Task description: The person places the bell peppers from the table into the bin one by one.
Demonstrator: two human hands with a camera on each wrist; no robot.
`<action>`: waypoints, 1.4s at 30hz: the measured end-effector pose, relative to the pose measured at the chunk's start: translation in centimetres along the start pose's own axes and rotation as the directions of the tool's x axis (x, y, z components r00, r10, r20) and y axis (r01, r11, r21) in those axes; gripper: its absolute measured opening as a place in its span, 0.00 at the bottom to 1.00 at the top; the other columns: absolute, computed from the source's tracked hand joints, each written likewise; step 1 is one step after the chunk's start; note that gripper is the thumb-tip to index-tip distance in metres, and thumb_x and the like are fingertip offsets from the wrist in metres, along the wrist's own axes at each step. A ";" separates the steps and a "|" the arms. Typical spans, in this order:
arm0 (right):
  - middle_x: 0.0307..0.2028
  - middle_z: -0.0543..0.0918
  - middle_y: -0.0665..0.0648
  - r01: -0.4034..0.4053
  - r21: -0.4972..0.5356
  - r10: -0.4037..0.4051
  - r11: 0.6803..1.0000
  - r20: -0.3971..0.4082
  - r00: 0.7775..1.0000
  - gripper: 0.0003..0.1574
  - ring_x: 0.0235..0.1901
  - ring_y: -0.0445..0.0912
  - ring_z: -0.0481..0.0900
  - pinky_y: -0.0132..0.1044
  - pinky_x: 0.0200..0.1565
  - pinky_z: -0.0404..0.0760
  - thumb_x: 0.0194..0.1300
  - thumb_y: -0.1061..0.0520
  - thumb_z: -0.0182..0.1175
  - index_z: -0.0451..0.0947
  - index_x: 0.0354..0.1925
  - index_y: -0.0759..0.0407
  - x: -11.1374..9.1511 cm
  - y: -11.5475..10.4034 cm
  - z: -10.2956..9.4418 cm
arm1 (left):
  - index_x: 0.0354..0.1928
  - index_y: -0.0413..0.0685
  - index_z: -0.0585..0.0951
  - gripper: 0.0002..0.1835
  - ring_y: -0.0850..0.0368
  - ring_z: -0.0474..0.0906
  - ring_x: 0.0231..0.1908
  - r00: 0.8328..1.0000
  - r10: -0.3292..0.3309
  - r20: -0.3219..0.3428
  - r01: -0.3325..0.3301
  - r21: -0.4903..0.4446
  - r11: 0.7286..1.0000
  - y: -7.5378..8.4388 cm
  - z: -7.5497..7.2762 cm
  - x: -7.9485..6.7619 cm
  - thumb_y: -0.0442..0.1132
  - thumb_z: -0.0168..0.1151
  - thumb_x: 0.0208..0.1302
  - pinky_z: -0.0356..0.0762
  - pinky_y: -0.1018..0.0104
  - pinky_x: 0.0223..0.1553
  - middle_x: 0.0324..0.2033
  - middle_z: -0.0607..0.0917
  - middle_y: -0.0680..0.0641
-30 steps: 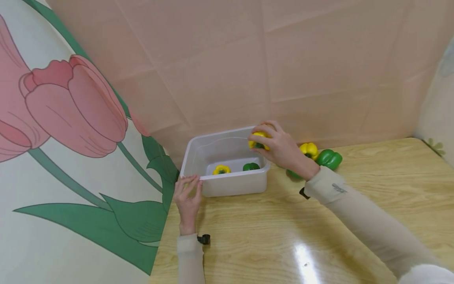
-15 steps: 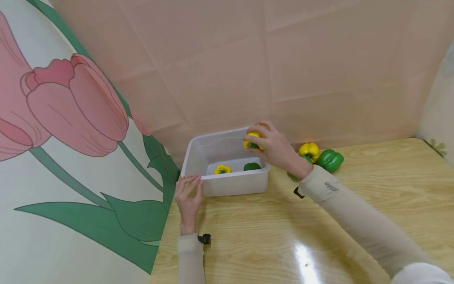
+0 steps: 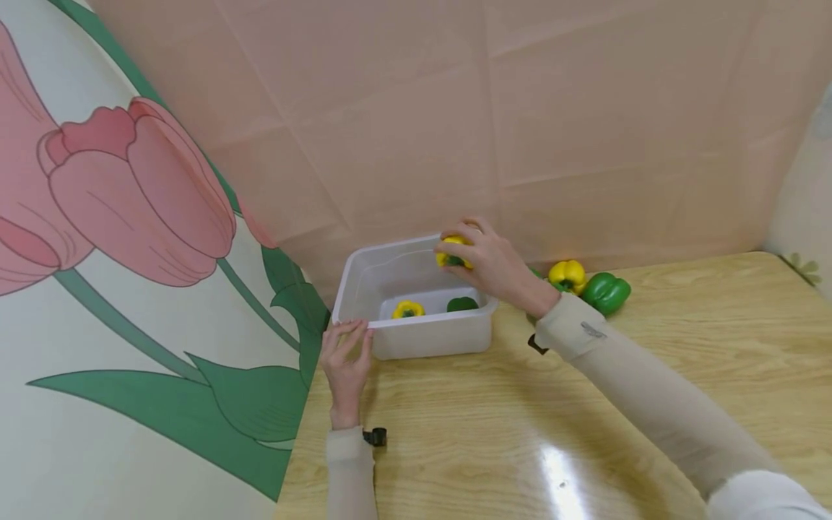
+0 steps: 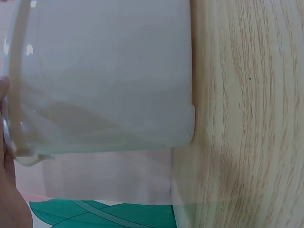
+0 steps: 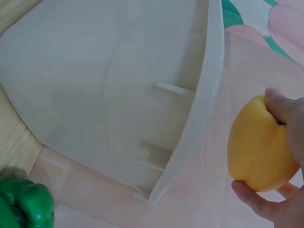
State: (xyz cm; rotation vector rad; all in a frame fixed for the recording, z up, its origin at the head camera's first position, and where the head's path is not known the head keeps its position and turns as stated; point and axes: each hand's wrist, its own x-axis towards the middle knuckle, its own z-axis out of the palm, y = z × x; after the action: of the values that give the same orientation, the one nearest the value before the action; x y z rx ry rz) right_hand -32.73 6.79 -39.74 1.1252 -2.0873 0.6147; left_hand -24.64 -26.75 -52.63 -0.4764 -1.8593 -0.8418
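A yellow bell pepper [image 3: 450,250] is in my right hand [image 3: 497,263], above the right part of a grey plastic bin [image 3: 429,338]. The right wrist view shows that same yellow pepper [image 5: 261,145] held between thumb and fingers, higher than the bin's rim [image 5: 209,95]. At the bin's front left corner, my left hand [image 3: 346,365] grips the rim. Only part of the left hand [image 4: 12,204] shows at the edge of the left wrist view. Inside the bin lie a yellow bell pepper [image 3: 407,310] and a green one [image 3: 462,304].
To the right of the bin, a yellow pepper [image 3: 567,276] and a green pepper [image 3: 606,293] sit on the wooden table [image 3: 468,433]. Another green pepper is mostly hidden behind the right wrist. A pink sheet [image 3: 390,130] hangs behind; a tulip-painted wall [image 3: 130,310] borders the left.
My right hand has moved left with the yellow bell pepper, farther over the bin. The left hand stays at the bin's corner.
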 end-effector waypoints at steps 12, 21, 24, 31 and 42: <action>0.57 0.84 0.61 0.005 0.018 -0.006 1.000 0.078 0.997 0.22 0.59 0.63 0.74 0.57 0.53 0.84 0.64 0.56 0.79 0.86 0.56 0.52 1.7 0.3 -0.3 | 0.46 0.39 0.93 0.13 0.33 0.85 0.47 1.000 0.009 -0.010 -0.009 -0.016 1.000 0.3 0.2 0.2 0.26 0.79 0.58 0.77 0.34 0.62 0.43 0.92 0.40; 0.57 0.85 0.58 -0.051 0.030 0.045 0.998 0.175 0.984 0.21 0.60 0.61 0.75 0.56 0.59 0.79 0.64 0.53 0.79 0.88 0.54 0.51 3.7 0.0 -0.6 | 0.45 0.38 0.93 0.13 0.31 0.85 0.47 1.000 -0.003 -0.022 0.002 -0.020 1.000 0.4 0.3 0.3 0.26 0.80 0.57 0.76 0.33 0.62 0.43 0.92 0.39; 0.58 0.85 0.59 -0.057 0.046 0.048 0.997 0.191 0.980 0.21 0.61 0.61 0.75 0.57 0.64 0.76 0.64 0.54 0.79 0.88 0.55 0.53 4.5 0.0 -0.6 | 0.45 0.39 0.93 0.13 0.33 0.86 0.47 1.000 -0.002 -0.023 0.001 -0.022 1.000 0.4 0.3 0.3 0.26 0.80 0.57 0.76 0.34 0.62 0.43 0.92 0.39; 0.58 0.85 0.59 -0.050 0.049 0.037 0.998 0.235 0.971 0.21 0.62 0.61 0.75 0.56 0.67 0.73 0.66 0.52 0.77 0.88 0.56 0.53 5.9 0.1 -0.5 | 0.43 0.38 0.93 0.13 0.32 0.85 0.47 1.000 0.004 -0.029 -0.004 -0.021 1.000 0.4 0.3 0.5 0.25 0.81 0.55 0.76 0.35 0.62 0.42 0.92 0.39; 0.59 0.86 0.59 -0.084 0.059 0.064 0.995 0.291 0.954 0.23 0.62 0.59 0.76 0.54 0.68 0.70 0.68 0.49 0.76 0.88 0.58 0.54 7.1 0.6 0.3 | 0.46 0.41 0.93 0.13 0.32 0.85 0.47 1.000 -0.007 -0.018 0.007 -0.016 1.000 0.2 0.3 0.1 0.26 0.79 0.58 0.76 0.36 0.63 0.43 0.92 0.40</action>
State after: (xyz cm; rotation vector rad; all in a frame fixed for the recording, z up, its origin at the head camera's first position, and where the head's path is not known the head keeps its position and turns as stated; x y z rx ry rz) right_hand -36.11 3.11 -34.63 1.2433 -2.3822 0.5922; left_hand -24.70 -26.40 -52.50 -0.4714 -1.8399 -0.8634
